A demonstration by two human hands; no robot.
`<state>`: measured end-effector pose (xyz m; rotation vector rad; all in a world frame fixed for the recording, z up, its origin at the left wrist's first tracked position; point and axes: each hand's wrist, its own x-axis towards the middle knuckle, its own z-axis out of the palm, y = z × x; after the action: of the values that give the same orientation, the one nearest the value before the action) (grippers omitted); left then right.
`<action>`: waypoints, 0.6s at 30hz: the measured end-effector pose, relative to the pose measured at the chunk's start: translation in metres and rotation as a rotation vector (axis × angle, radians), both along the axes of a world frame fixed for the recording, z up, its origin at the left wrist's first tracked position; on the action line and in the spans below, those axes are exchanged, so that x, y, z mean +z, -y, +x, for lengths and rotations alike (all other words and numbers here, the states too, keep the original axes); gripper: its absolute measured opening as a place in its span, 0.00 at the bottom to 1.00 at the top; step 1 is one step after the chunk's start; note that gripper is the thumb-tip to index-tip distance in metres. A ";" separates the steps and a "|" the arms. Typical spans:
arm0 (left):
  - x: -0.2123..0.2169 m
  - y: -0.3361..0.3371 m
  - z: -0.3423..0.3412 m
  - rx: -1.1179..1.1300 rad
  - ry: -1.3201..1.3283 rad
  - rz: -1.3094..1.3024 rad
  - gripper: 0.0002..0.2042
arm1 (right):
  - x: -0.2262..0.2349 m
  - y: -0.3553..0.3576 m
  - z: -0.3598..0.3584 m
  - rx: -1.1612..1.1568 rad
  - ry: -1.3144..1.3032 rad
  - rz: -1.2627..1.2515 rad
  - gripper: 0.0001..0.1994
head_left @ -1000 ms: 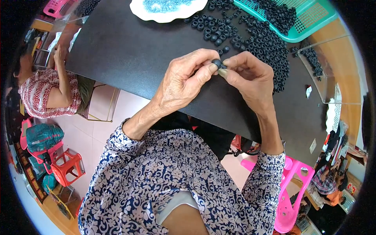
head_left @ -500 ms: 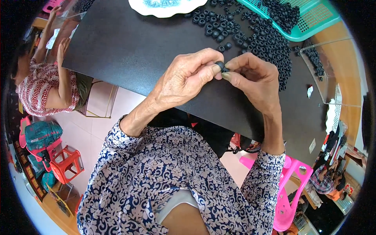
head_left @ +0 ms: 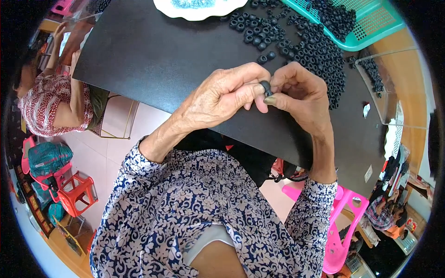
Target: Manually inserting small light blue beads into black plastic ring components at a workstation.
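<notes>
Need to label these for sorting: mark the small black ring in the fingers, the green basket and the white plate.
black ring (head_left: 265, 87), head view, on its dark outer side.
green basket (head_left: 378, 28), head view, on its mesh floor.
white plate (head_left: 194, 12), head view, on its near rim.

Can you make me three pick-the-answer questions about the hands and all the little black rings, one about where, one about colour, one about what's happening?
1. Where does the pile of small black rings lie?
A. on the floor
B. on the black table, beyond the hands
C. on the red stool

2. What colour is the basket holding more rings?
A. teal green
B. yellow
C. purple

3. How is the one black ring held?
A. lying loose on the table
B. in the left hand alone
C. pinched between fingertips of the left hand and the right hand

Answers: 1 B, the rings spread over the dark tabletop past the fingers. 2 A, its mesh walls are teal. 3 C, both hands' fingertips meet on it.
</notes>
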<state>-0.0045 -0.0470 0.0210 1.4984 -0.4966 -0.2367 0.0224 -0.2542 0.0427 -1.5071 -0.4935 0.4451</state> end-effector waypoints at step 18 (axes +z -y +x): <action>0.003 0.001 0.002 -0.075 -0.020 0.037 0.13 | -0.008 0.000 0.007 0.040 0.088 0.007 0.11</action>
<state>-0.0025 -0.0485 0.0244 1.5140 -0.5354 -0.3203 0.0290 -0.2543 0.0343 -1.5172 -0.5942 0.4091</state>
